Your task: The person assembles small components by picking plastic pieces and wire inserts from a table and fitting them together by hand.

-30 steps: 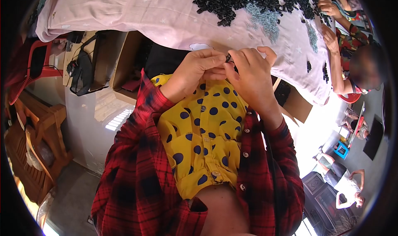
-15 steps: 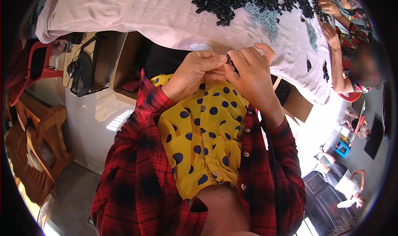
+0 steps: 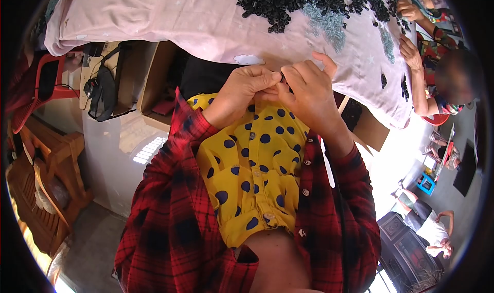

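My left hand (image 3: pixel 246 89) and my right hand (image 3: pixel 309 91) meet in front of the yellow dotted shirt, near the edge of the pink cloth (image 3: pixel 149 15). Between their fingertips is a small black piece (image 3: pixel 283 79), mostly hidden by the fingers. Thumb and forefinger of each hand are pinched at it, and my right little finger sticks out. Beyond my hands, many black pieces (image 3: pixel 288 2) lie heaped on the cloth, with small grey-green pieces (image 3: pixel 327 25) beside them.
At the right edge of the cloth is a co-worker's hand (image 3: pixel 410 52). Open cardboard boxes (image 3: pixel 369 131) stand below the cloth's edge. On the left are a red chair (image 3: pixel 63 91), a black bag (image 3: pixel 102 95) and wooden furniture (image 3: pixel 56 174). Another person (image 3: pixel 437 231) is farther right.
My hands have stayed together with only small finger shifts, and the black piece is more covered now. The co-worker's nearer hand has moved slightly.
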Tool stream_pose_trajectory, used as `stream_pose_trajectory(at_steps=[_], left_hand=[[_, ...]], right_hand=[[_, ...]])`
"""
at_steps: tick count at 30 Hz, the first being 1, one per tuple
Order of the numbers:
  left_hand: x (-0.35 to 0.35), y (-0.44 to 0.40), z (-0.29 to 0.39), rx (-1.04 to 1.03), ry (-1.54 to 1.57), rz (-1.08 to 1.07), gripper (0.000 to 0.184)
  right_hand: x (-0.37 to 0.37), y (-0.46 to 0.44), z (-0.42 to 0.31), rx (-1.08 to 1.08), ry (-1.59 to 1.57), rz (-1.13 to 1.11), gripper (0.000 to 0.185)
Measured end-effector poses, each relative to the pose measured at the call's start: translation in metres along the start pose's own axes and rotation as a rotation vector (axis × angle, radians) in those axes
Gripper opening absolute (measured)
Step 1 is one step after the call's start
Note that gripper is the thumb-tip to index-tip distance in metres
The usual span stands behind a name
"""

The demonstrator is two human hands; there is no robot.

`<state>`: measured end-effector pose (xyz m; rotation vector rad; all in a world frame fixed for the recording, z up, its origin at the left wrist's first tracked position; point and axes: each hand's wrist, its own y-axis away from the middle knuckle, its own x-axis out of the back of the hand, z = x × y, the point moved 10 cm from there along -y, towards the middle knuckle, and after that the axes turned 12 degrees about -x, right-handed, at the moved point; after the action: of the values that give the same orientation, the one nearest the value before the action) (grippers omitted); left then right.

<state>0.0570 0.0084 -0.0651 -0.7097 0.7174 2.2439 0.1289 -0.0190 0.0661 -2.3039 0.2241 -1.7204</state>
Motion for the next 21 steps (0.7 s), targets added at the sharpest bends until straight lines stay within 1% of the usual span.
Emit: stream_pose_trajectory(at_steps=[5, 8, 10, 17, 20, 21], left_hand=[[-0.003, -0.001, 0.003, -0.03, 0.063, 0.026, 0.025], [-0.003, -0.001, 0.006, -0.045, 0.012, 0.008, 0.022], [-0.003, -0.002, 0.014, -0.096, -0.037, 0.028, 0.019], [-0.001, -0.003, 0.019, -0.128, -0.045, 0.054, 0.019], [-0.001, -0.004, 0.021, -0.149, -0.047, 0.037, 0.021], [-0.003, -0.003, 0.02, -0.126, -0.046, 0.018, 0.023]], right_hand=[[-0.001, 0.0, 0.001, -0.009, 0.039, 0.008, 0.02], [0.001, -0.001, 0.002, -0.035, 0.007, 0.007, 0.022], [0.002, -0.003, 0.001, -0.044, 0.013, 0.019, 0.022], [0.001, -0.005, 0.002, -0.077, -0.003, 0.006, 0.026], [0.0, -0.004, 0.003, -0.087, 0.015, 0.009, 0.027], [-0.001, -0.003, 0.004, -0.082, 0.021, 0.003, 0.027]])
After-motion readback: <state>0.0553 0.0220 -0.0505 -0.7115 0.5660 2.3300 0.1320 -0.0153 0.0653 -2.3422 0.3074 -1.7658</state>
